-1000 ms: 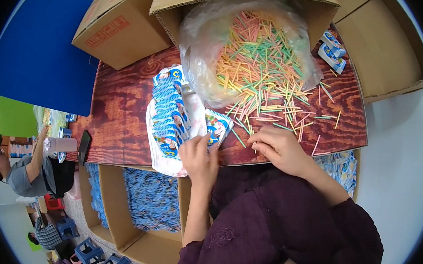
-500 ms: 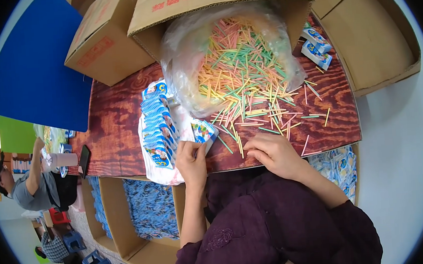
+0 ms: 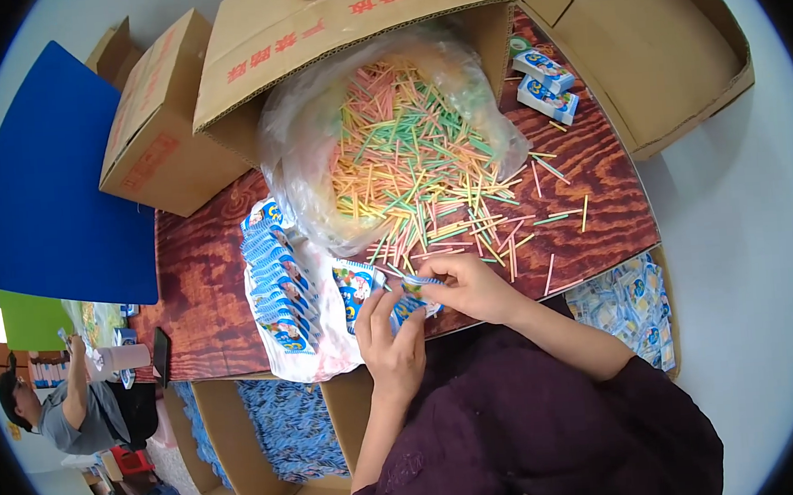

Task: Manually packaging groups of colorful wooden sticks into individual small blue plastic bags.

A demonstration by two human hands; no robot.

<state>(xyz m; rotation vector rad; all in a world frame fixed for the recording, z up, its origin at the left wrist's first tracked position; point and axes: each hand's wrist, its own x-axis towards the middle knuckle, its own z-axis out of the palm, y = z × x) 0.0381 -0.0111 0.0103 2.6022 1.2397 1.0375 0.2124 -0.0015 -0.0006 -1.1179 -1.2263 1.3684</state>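
My right hand (image 3: pixel 466 289) pinches the upper edge of a small blue-and-white packet (image 3: pixel 414 292) at the table's near edge. The fingers of my left hand (image 3: pixel 392 347) are curled closed on the packet's lower left side, partly covering it. Another such packet (image 3: pixel 353 285) lies flat just beyond my left hand. To the left, a row of overlapping blue-and-white packets (image 3: pixel 282 288) rests on a white cloth (image 3: pixel 330 344). Thin pink, yellow and green sticks (image 3: pixel 417 145) spill from a clear plastic bag (image 3: pixel 293 153) onto the table in front of my hands.
An open carton (image 3: pixel 345 30) lies around the bag. Two small boxes (image 3: pixel 547 99) stand at the right. Below the table are a carton of blue packets (image 3: pixel 289 425) and a bin of packets (image 3: pixel 626 310). A person (image 3: pixel 76 403) works at the far left beside a phone (image 3: pixel 161 356).
My hands have come together on a small packet, my right hand moving left to grip its edge. The whole view has shifted, with the table now lower and further left.
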